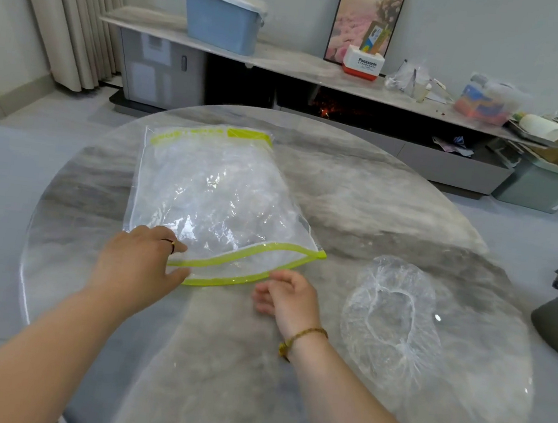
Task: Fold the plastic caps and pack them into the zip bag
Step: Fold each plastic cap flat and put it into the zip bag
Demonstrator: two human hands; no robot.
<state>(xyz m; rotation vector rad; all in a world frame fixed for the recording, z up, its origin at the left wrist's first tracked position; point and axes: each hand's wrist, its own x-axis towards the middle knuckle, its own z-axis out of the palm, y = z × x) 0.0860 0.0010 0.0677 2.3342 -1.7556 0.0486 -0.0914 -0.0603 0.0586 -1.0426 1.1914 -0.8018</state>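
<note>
While left hand (138, 262) pins zip bag (216, 201) mouth, grip apart, right hand (287, 296) pinches green edge; cap (393, 320) apart rightward.

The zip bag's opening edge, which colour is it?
Yellow-green, on the clear zip bag; it shows best in the head view.

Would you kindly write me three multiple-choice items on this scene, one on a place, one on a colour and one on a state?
1. Where does the loose plastic cap lie relative to the zip bag?
A. To its right on the table
B. Inside it
C. On the far shelf

2. What colour is the bag's zip edge?
A. Blue
B. Yellow-green
C. Red

3. What state is the bag's mouth in?
A. Zipped shut
B. Gaping open
C. Folded under the bag

Answers: 1 A, the cap rests apart on the table. 2 B, the strip is lime. 3 B, the two zip strips bow apart between the left hand and right hand.
</note>
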